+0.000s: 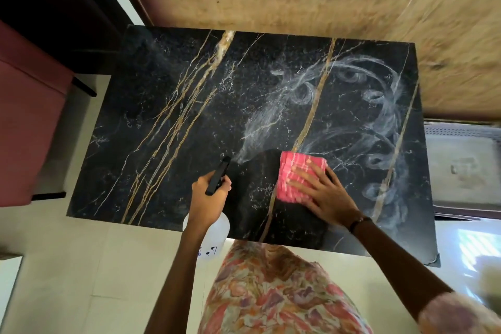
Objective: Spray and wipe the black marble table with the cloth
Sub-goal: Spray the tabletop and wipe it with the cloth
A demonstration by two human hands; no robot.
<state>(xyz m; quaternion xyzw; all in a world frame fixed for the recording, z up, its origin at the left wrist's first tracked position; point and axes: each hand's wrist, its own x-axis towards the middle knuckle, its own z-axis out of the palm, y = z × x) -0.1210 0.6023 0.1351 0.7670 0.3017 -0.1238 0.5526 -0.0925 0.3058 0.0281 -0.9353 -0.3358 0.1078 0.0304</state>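
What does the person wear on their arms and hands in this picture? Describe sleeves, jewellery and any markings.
Both hands are bare, without gloves. The right hand has a thin dark band at the wrist. A short floral sleeve in pink, orange and purple covers the right upper arm. The left hand and forearm show nothing worn.

Left hand (207,196) gripping spray bottle (214,228) by black trigger head, near front edge of table (168,122), nozzle aimed toward far right corner. Mist fanning out from nozzle over tabletop centre. Right hand (322,192) flat on folded pink cloth (294,173), fingers spread, cloth pressed on tabletop right of centre, near front edge. White swirl streaks (374,116) across right half. Left half dry, gold veins visible. Dark band (359,222) on right wrist. Floral garment (271,293) below front edge.
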